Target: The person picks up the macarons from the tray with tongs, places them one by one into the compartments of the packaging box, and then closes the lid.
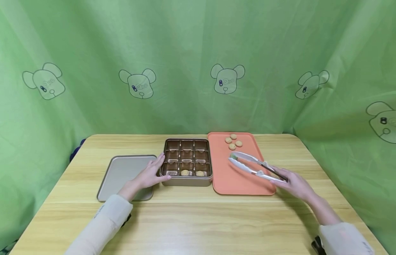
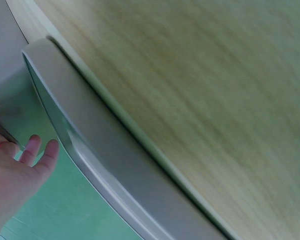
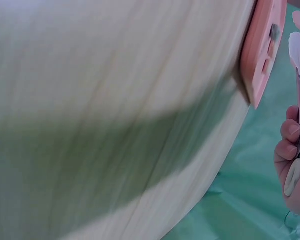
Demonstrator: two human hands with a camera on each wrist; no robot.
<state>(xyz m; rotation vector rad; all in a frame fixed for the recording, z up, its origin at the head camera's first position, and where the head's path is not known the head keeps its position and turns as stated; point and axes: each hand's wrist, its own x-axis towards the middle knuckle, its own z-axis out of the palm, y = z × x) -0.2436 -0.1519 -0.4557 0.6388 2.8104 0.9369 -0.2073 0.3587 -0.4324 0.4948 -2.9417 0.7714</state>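
Note:
My left hand (image 1: 150, 175) rests against the left side and front corner of a brown-grey metal tin (image 1: 186, 181), its fingers extended. The tin has a divided insert with nine compartments. One round cookie (image 1: 184, 173) lies in the front middle compartment, and another cookie (image 1: 200, 173) lies in the front right one. Over the orange-pink tray (image 1: 223, 184), my right hand (image 1: 295, 184) grips a pair of metal tongs (image 1: 245, 167) by the handles. Their tips are spread, with a small green piece (image 1: 234, 156) between them. Several cookies (image 1: 232, 146) are grouped at the tray's far end.
A flat grey lid (image 1: 121, 177) lies left of the tin, partly under my left forearm. Tin and tray stand side by side at the back of the wooden table (image 1: 198, 226). A green curtain (image 1: 185, 42) with bear-head drawings hangs behind and on both sides.

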